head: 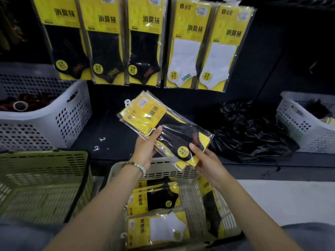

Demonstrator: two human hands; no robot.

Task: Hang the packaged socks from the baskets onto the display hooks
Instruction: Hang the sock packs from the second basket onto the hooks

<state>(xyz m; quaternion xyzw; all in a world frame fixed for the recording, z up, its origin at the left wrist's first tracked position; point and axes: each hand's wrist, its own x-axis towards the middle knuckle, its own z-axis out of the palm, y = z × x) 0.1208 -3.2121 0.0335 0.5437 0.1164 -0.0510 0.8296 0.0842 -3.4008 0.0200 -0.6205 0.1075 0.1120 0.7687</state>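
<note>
I hold a small stack of black sock packs (159, 124) with yellow cards above the beige basket (194, 200). My left hand (146, 147) grips the stack's left edge, thumb on top. My right hand (204, 160) pinches its lower right corner, thumb on the round yellow sticker. White plastic hanger tabs stick out at the stack's upper left. In the basket lie more black sock packs (155, 198) and a white sock pack (159, 229). On the display above hang rows of black sock packs (108, 42) and white sock packs (204, 48).
An olive green basket (41, 185) stands at the left. A white perforated basket (54, 115) with dark items sits behind it, another white basket (306, 122) at the right. A crumpled black plastic bag (250, 131) lies on the dark shelf. Loose white hooks (99, 144) lie on the shelf.
</note>
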